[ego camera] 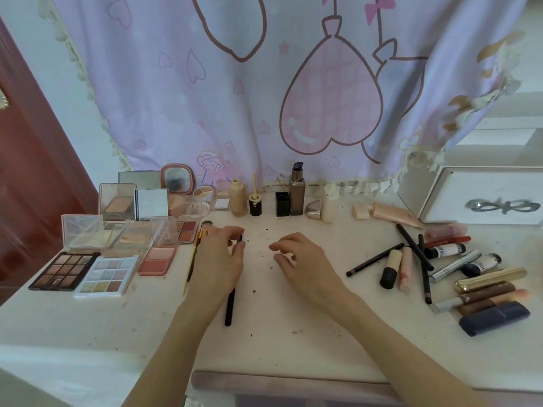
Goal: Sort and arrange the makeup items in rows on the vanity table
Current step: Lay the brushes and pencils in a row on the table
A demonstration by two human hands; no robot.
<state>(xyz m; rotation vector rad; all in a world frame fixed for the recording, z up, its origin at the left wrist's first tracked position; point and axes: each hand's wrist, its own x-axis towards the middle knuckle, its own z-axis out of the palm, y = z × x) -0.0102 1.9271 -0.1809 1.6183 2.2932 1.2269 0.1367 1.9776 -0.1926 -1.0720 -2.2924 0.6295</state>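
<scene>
Vanity table (293, 333) | left hand (219, 259) pinches black pencil (230, 308), axis near-to-far | right hand (304, 259) loosely curled, empty

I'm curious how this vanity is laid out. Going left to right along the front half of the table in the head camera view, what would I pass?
Dark eyeshadow palette → pale eyeshadow palette → pink blush compact → left hand gripping a black pencil → right hand → pile of lipsticks and pencils.
</scene>
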